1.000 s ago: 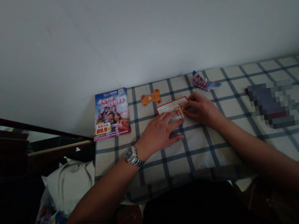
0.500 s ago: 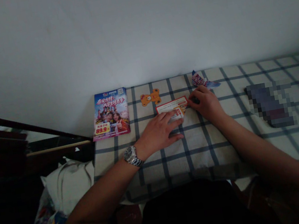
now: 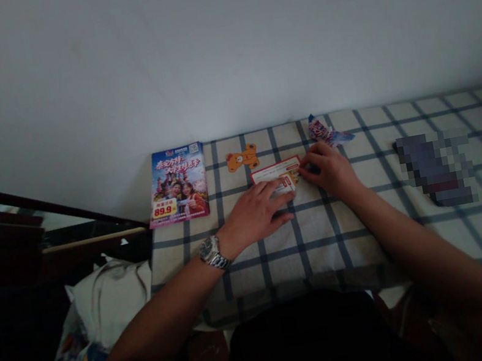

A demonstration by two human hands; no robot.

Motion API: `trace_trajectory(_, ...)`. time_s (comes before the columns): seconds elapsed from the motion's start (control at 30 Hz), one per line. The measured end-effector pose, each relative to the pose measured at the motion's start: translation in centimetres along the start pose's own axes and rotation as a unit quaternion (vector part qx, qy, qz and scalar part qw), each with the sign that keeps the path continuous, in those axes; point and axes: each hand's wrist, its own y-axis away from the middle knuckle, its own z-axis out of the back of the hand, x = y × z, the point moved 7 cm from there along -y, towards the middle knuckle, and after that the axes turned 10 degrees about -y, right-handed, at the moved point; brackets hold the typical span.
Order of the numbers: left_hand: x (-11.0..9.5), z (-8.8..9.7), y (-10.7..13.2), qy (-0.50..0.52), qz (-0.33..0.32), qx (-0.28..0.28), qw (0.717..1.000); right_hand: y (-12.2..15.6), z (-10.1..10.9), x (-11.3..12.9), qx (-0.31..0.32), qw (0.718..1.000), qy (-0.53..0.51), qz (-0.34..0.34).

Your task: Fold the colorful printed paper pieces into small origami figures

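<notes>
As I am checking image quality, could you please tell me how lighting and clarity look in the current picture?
Head view: dim, the lower left nearly black; head view: dark object at right, pixelated; head view: red-edged paper, small print unreadable; head view: leaflet, large 89.9 legible.

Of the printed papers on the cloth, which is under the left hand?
The red-bordered sheet; the left hand rests on it. The flat flyer lies apart to its left, and the bent blue-and-pink paper lies beyond the right hand.
</notes>
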Motion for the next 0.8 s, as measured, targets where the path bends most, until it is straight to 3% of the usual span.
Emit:
trace_trajectory(0.2,0.0,-0.1,0.0,-0.002,-0.001,0.004,1.0,-0.6,0.3,-1.5,-0.042,0.998,-0.007,-0.048)
trace_trajectory(0.43,0.0,-0.1,0.0,-0.004,-0.003,-0.004,1.0,-0.4,0.7,-1.3,-0.056,0.998,-0.008,-0.036)
trace_trajectory(0.67,-0.1,0.1,0.0,-0.008,-0.007,0.0,1.0,0.0,-0.4,1.2,0.018,0.992,-0.1,0.069)
trace_trajectory(0.8,0.0,0.3,-0.1,-0.006,-0.008,0.007,1.0,0.4,-1.3,2.3,0.058,0.986,-0.132,0.086)
